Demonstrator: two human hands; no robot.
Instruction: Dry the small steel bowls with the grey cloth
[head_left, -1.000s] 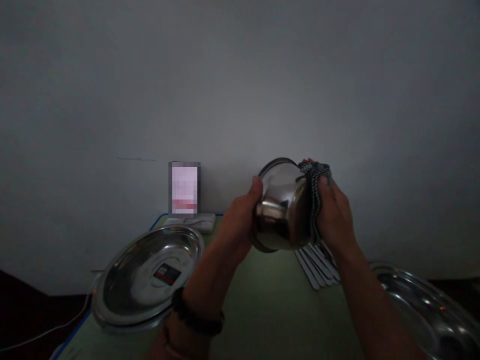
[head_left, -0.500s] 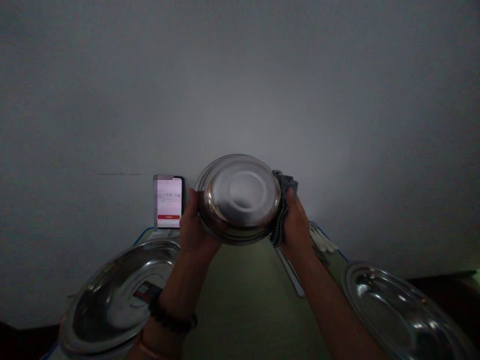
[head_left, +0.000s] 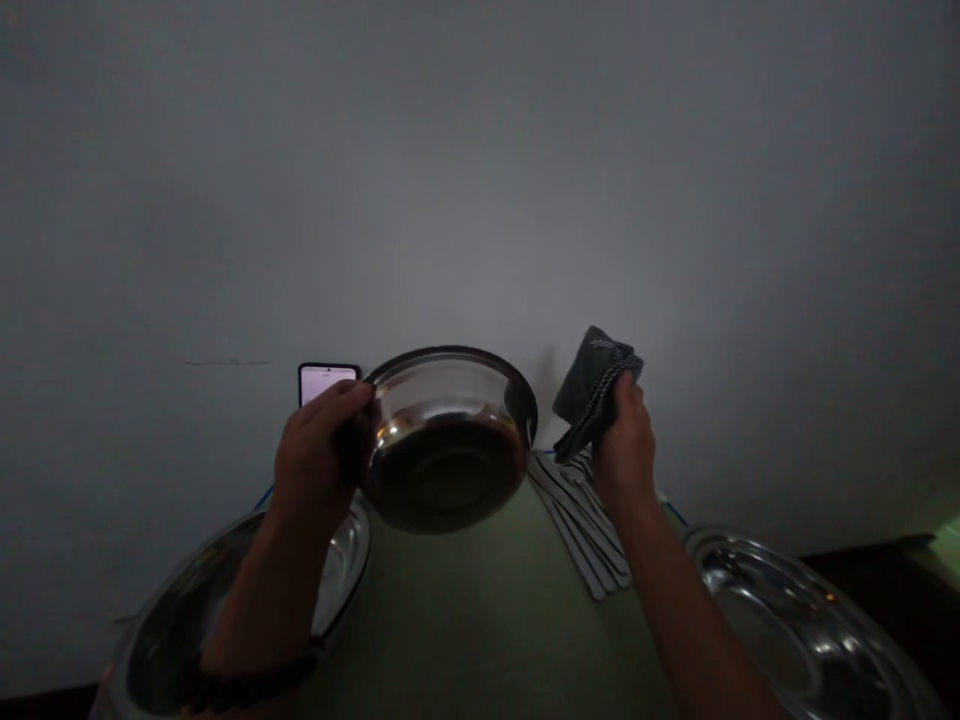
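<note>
My left hand [head_left: 319, 440] grips the left rim of a steel bowl [head_left: 450, 440] and holds it up above the table, its underside facing me. To the right, my right hand [head_left: 626, 445] is closed on a folded dark patterned cloth [head_left: 596, 390], held a short way off the bowl and not touching it. A dark bead bracelet sits on my left wrist.
A green table [head_left: 480, 620] stands against a plain wall. A large steel basin [head_left: 330, 560] lies at the left, another steel basin [head_left: 795, 620] at the right. Several flat pale utensils [head_left: 581, 520] lie behind my right hand. A lit phone [head_left: 326, 380] leans on the wall.
The bowl has been turned and is now held by my left hand alone. My right hand has drawn the cloth away from the bowl to the right.
</note>
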